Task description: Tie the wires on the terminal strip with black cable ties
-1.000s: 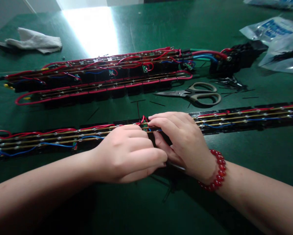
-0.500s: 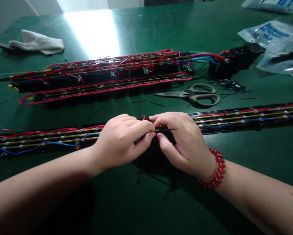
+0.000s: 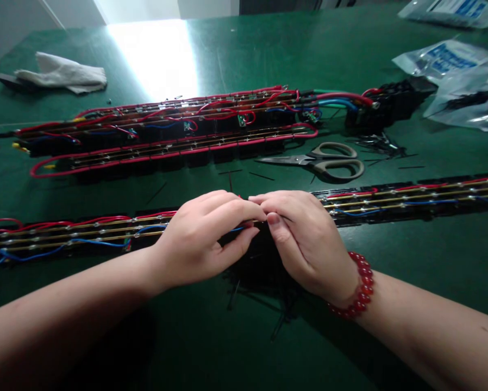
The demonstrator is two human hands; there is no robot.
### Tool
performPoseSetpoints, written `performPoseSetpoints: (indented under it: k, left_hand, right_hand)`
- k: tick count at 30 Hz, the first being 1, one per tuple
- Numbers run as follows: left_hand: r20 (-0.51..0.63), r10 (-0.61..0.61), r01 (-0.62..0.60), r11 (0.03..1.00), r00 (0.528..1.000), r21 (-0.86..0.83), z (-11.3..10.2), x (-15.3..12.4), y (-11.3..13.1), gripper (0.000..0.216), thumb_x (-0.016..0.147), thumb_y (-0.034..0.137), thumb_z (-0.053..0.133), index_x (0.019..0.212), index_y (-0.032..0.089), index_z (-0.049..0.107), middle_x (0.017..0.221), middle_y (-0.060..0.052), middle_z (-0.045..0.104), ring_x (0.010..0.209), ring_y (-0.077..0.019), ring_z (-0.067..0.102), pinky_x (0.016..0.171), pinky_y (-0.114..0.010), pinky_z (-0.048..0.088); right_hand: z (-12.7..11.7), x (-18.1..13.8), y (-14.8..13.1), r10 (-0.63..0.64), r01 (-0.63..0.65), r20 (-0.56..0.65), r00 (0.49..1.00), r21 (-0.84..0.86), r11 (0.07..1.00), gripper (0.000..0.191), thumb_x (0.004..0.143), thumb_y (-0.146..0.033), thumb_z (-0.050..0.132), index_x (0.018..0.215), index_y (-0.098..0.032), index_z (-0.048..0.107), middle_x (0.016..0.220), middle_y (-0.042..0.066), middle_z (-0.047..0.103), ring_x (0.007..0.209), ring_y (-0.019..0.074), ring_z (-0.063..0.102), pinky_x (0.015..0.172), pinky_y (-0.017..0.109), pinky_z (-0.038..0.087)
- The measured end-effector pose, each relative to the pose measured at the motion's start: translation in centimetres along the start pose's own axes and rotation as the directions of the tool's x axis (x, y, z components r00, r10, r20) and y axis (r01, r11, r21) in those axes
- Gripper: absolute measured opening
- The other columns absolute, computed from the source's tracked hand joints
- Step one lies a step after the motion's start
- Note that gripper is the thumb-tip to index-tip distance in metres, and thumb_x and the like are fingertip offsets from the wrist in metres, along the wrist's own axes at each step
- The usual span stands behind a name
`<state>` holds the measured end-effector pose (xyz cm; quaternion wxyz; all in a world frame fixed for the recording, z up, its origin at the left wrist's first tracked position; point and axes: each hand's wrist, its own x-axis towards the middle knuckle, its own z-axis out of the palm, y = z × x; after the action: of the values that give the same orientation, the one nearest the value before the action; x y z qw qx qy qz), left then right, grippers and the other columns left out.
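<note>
My left hand (image 3: pixel 213 231) is curled over the middle of a long wired strip (image 3: pixel 105 229) with brass rails and red and blue wires. Its index fingertip meets the right hand's fingers; the thumb sits a little lower, and what lies between them is mostly hidden. My right hand (image 3: pixel 305 231), with a red bead bracelet (image 3: pixel 362 285) at the wrist, pinches thumb against fingers. A thin black cable tie (image 3: pixel 287 218) shows only as a short dark line there. Below the hands, several black ties (image 3: pixel 285 315) lie in shadow on the green table (image 3: pixel 411 260).
Behind the strip lie scissors (image 3: pixel 321 160) with grey handles and a bundle of wired strips (image 3: pixel 179 122) joined to a black block (image 3: pixel 390 103). Loose cut black pieces (image 3: pixel 380 144) are scattered nearby. Plastic bags (image 3: pixel 448 62) rest at far right, a whitish cloth (image 3: pixel 64 73) at far left.
My right thumb has closed up against its fingers, and the black tie that stuck out there is now mostly covered. The left thumb has parted slightly from its index finger.
</note>
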<state>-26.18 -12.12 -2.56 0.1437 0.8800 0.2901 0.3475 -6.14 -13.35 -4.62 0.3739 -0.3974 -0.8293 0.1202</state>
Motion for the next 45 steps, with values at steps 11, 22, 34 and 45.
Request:
performPoseSetpoints:
  k: [11, 22, 34, 45]
  left_hand:
    - [-0.024, 0.007, -0.01, 0.991, 1.0, -0.131, -0.32, -0.05, 0.04, 0.013, 0.087, 0.006, 0.061, 0.097, 0.012, 0.067, 0.089, -0.005, 0.074, 0.081, -0.0107, 0.067, 0.077, -0.022, 0.053]
    - [-0.013, 0.022, -0.023, 0.99, 1.0, -0.14, -0.73, -0.13, 0.1, 0.02, 0.089, 0.006, 0.059, 0.101, 0.018, 0.069, 0.092, -0.003, 0.077, 0.083, -0.0106, 0.07, 0.08, -0.021, 0.056]
    - [-0.115, -0.008, -0.002, 0.996, 0.993, -0.093, -0.47, -0.04, 0.09, 0.013, 0.09, 0.008, 0.061, 0.095, 0.018, 0.067, 0.092, -0.003, 0.072, 0.085, -0.0101, 0.067, 0.077, -0.02, 0.054]
    - [-0.035, -0.167, 0.163, 0.983, 0.985, -0.082, 0.11, -0.46, -0.01, 0.029, 0.09, 0.02, 0.066, 0.118, 0.021, 0.059, 0.088, 0.001, 0.073, 0.077, -0.0107, 0.071, 0.075, -0.021, 0.056]
  right_hand:
    - [-0.03, -0.02, -0.21, 0.017, -0.017, -0.004, 1.0, 0.009, 1.0, 0.017, 0.098, -0.02, 0.045, 0.099, -0.018, 0.063, 0.106, 0.009, 0.075, 0.104, 0.0228, 0.069, 0.092, 0.041, 0.05]
    - [-0.17, -0.03, -0.26, 0.044, -0.045, 0.023, 0.999, 0.024, 0.999, 0.017, 0.099, -0.024, 0.044, 0.099, -0.021, 0.061, 0.107, 0.007, 0.075, 0.105, 0.0232, 0.069, 0.093, 0.042, 0.05]
    - [0.02, -0.24, -0.5, 0.105, -0.105, -0.018, 0.994, -0.011, 0.994, 0.026, 0.094, -0.026, 0.052, 0.119, -0.021, 0.052, 0.115, 0.009, 0.068, 0.104, 0.0251, 0.066, 0.09, 0.043, 0.052]
    - [-0.31, 0.15, -0.44, 0.052, -0.052, -0.009, 0.999, 0.011, 0.999, 0.011, 0.094, -0.025, 0.051, 0.102, -0.023, 0.058, 0.097, 0.005, 0.071, 0.093, 0.0219, 0.067, 0.086, 0.039, 0.051]
